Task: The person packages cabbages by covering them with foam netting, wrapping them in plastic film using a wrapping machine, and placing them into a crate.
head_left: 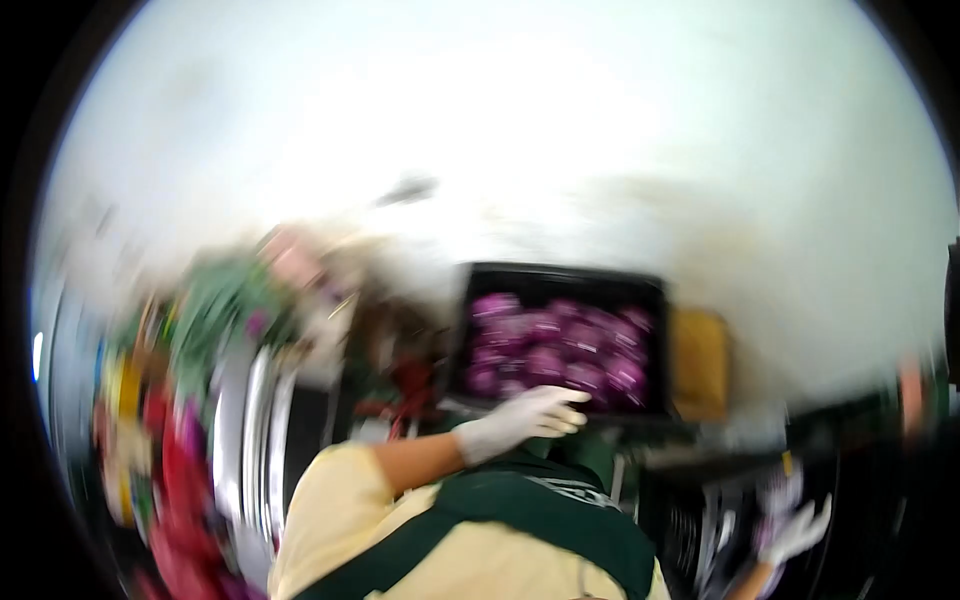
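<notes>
A black crate (568, 272) full of shiny, round purple vegetables (545, 325) stands in front of me; blur hides their exact kind. My left hand (520, 420), in a white glove, reaches across my body at the crate's near edge. Its fingers stretch to the right, with nothing visible in them. Out at the lower right is my right hand (795, 532), also white-gloved, its fingers spread. Close beside it is a blurred pale and purple thing (778, 490) among dark crates; whether the hand touches it I cannot tell.
A brown box-like object (700, 364) sits against the crate's right side. To the left are green leafy produce (235, 310), silvery curved metal edges (255, 440) and red bundles (180, 490). A pale, stained wall (560, 120) rises behind. My green apron (540, 500) shows below.
</notes>
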Tool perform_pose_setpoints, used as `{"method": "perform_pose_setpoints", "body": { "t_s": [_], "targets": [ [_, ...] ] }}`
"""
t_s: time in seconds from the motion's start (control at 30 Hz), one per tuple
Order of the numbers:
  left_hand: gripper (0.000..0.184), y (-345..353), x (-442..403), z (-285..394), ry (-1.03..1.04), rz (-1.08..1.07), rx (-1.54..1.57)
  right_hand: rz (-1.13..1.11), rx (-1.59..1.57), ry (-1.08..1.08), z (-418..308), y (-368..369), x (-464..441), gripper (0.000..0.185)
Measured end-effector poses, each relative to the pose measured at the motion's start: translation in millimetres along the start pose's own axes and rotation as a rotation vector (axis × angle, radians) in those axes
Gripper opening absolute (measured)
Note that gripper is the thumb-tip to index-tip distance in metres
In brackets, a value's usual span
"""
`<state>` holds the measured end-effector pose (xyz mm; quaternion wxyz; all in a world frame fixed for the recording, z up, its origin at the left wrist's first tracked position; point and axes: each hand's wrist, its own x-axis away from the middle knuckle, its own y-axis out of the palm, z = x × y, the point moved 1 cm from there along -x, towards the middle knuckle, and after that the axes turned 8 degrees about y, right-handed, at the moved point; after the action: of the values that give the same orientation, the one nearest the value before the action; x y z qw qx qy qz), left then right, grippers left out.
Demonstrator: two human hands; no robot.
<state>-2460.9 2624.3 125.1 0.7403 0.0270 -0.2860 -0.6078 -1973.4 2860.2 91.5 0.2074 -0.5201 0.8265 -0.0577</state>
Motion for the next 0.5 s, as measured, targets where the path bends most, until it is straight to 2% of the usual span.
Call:
{"method": "perform_pose_setpoints", "body": {
  "t_s": [0.03,0.07,0.13,0.17,0.33,0.37,0.4,0.43,0.47,0.5],
  "targets": [
    [0.038,-8,10,4,0.026,0.061,0.062,-0.102,-0.005,-0.142,-27,43,-3,0.041],
    [0.038,-5,23,16,-0.030,0.200,0.106,-0.214,-0.028,-0.288,-57,87,-4,0.037],
    [0.041,-20,43,8,0.082,0.217,0.291,-0.243,0.103,-0.620,-125,174,17,0.037],
    [0.042,-27,55,5,0.117,0.309,0.327,-0.352,0.011,-0.696,-158,218,35,0.037],
    [0.047,-57,166,-42,0.467,0.682,0.447,-1.185,-0.159,-0.610,-261,321,197,0.031],
    [0.048,-57,193,-55,0.522,0.777,0.436,-1.391,-0.097,-0.626,-267,360,241,0.037],
    [0.047,-60,213,-73,0.592,0.871,0.472,-1.528,-0.225,-0.534,-268,380,289,0.038],
    [0.047,-58,237,-88,0.661,0.956,0.487,-1.820,-0.360,-0.275,-281,383,334,0.037],
    [0.046,-55,262,-101,0.733,1.044,0.497,-1.773,-0.304,-0.458,-272,420,372,0.037],
    [0.046,-53,284,-116,0.793,1.132,0.527,-1.836,-0.229,-0.454,-268,448,412,0.037]
  ]
}}
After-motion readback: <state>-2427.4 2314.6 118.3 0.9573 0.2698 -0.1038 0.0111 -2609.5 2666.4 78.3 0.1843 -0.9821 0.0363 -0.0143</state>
